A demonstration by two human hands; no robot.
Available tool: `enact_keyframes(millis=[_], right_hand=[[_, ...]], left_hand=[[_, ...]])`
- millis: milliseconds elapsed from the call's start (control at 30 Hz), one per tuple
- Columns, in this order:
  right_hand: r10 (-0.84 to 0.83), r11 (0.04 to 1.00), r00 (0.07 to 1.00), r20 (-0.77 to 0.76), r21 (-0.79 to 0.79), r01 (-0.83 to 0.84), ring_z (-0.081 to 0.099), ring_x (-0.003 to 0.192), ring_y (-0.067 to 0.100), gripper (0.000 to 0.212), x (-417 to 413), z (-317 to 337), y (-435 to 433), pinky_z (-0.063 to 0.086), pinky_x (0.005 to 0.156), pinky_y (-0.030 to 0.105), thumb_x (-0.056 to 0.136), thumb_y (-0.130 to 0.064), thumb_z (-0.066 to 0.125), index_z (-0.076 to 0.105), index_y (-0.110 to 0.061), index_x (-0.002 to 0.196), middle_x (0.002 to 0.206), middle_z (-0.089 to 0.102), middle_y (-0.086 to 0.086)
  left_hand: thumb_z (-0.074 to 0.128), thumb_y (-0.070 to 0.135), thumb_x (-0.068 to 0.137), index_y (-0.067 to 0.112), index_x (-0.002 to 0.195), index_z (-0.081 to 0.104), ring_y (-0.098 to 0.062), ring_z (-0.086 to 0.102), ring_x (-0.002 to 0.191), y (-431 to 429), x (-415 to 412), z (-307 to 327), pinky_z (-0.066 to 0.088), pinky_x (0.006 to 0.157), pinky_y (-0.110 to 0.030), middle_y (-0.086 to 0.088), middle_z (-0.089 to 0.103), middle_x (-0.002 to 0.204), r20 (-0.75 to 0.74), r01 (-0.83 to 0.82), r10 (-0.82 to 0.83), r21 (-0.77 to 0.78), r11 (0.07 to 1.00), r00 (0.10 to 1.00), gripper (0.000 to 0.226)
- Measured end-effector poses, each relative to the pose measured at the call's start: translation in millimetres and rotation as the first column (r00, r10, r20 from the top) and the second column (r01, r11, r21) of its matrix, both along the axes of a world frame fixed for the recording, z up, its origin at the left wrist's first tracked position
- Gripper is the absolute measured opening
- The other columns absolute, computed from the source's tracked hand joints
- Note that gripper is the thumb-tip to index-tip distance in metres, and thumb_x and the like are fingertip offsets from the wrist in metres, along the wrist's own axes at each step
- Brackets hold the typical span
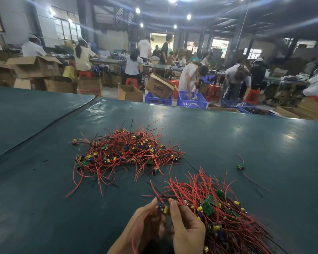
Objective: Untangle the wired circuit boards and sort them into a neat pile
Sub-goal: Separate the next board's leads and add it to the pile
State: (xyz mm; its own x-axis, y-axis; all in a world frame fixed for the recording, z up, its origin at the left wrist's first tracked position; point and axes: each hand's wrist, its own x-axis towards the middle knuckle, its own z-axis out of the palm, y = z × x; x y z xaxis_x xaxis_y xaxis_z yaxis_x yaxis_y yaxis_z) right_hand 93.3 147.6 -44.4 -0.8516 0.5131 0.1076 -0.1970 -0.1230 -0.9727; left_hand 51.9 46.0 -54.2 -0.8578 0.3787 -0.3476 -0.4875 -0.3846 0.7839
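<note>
Both my left hand [149, 222] and right hand [188, 230] curl and pinch one small blue-and-yellow wired circuit board [163, 208] to lay its red leads parallel onto the combed red-wired pile [220, 208] at three o'clock, the tangled red-wired heap [125, 153] lying at twelve.

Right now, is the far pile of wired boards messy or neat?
Messy: the far pile of wired boards sprawls, red wires crossing every way, boards scattered throughout.

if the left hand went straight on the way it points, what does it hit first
Likely the stray red and black wire ends just past the left hand; beyond them, the tangled red-wired heap.
</note>
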Motion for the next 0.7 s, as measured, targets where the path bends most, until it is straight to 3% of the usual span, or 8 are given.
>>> enact_keyframes(millis=[133,233,333,400,500,600,633,700], right_hand=[[-0.043,0.997,0.999,0.013,-0.069,0.043,0.045,0.039,0.003,0.014,1.7,7.4,2.3,0.039,0.042,0.014,0.077,-0.025,0.07,0.079,-0.029,0.067,0.046,0.058,0.002],[-0.02,0.998,1.0,0.012,-0.055,0.021,0.054,0.042,0.006,0.011,2.4,5.7,2.4,0.045,0.045,0.015,0.074,-0.022,0.072,0.078,-0.021,0.064,0.05,0.063,0.009],[0.061,0.998,0.997,0.048,0.009,-0.062,0.063,0.05,0.01,0.017,2.8,-0.5,0.5,0.05,0.051,0.017,0.08,-0.014,0.073,0.077,-0.019,0.064,0.058,0.069,0.009],[0.076,0.997,0.992,0.099,0.022,-0.079,0.069,0.061,0.011,0.018,1.7,-4.1,0.5,0.052,0.056,0.017,0.082,-0.018,0.073,0.077,-0.024,0.066,0.064,0.072,0.004],[0.035,0.999,0.992,0.117,0.016,-0.037,0.069,0.063,0.008,0.021,-2.4,-5.6,2.5,0.051,0.057,0.014,0.083,-0.018,0.072,0.077,-0.028,0.065,0.066,0.073,0.001],[0.0,0.997,0.992,0.123,-0.072,0.009,0.067,0.066,0.009,0.015,-5.0,-1.8,3.5,0.053,0.064,0.019,0.08,-0.022,0.074,0.079,-0.029,0.068,0.071,0.073,0.001],[-0.019,0.992,0.992,0.126,-0.121,0.034,0.065,0.062,0.011,0.007,-5.1,1.8,5.2,0.053,0.063,0.024,0.076,-0.026,0.075,0.079,-0.027,0.07,0.068,0.071,-0.001],[-0.075,0.971,0.993,0.087,-0.219,0.092,0.048,0.043,0.007,0.007,-5.6,8.3,13.0,0.042,0.044,0.022,0.071,-0.027,0.075,0.079,-0.021,0.072,0.051,0.06,-0.004]], left_hand=[[0.064,0.016,0.059,0.009,0.062,0.066,-0.02,0.05,0.042,3.9,5.0,-0.6,0.037,0.04,-0.02,-0.015,0.056,0.056,-0.225,0.037,-0.053,-0.072,0.997,0.973,0.007],[0.074,0.03,0.066,0.012,0.072,0.068,-0.017,0.058,0.053,6.2,10.3,-5.3,0.044,0.047,-0.022,-0.01,0.063,0.063,-0.366,-0.05,-0.018,-0.176,0.983,0.93,0.02],[0.068,0.034,0.086,0.009,0.071,0.071,-0.011,0.058,0.052,8.5,13.7,0.2,0.045,0.051,-0.019,-0.003,0.063,0.057,-0.438,-0.135,0.057,-0.15,0.979,0.897,0.03],[0.059,0.03,0.086,0.012,0.068,0.074,-0.008,0.058,0.052,7.3,13.4,3.0,0.045,0.051,-0.018,0.0,0.063,0.055,-0.472,-0.156,0.062,-0.162,0.974,0.879,0.031],[0.067,0.036,0.081,0.008,0.059,0.068,-0.013,0.054,0.053,6.0,14.9,7.0,0.042,0.056,-0.025,-0.004,0.059,0.054,-0.498,-0.23,0.121,-0.164,0.959,0.859,0.035],[0.061,0.04,0.08,0.013,0.053,0.059,-0.017,0.047,0.05,7.4,15.2,8.7,0.039,0.054,-0.027,-0.006,0.051,0.05,-0.526,-0.29,0.154,-0.186,0.939,0.836,0.038],[0.059,0.042,0.084,0.017,0.05,0.056,-0.016,0.046,0.046,7.5,14.7,9.6,0.038,0.051,-0.025,-0.005,0.05,0.048,-0.55,-0.302,0.146,-0.204,0.931,0.822,0.042],[0.058,0.042,0.09,0.019,0.046,0.053,-0.015,0.045,0.042,5.9,13.7,10.8,0.038,0.049,-0.023,-0.007,0.05,0.044,-0.581,-0.326,0.151,-0.208,0.922,0.8,0.049]])
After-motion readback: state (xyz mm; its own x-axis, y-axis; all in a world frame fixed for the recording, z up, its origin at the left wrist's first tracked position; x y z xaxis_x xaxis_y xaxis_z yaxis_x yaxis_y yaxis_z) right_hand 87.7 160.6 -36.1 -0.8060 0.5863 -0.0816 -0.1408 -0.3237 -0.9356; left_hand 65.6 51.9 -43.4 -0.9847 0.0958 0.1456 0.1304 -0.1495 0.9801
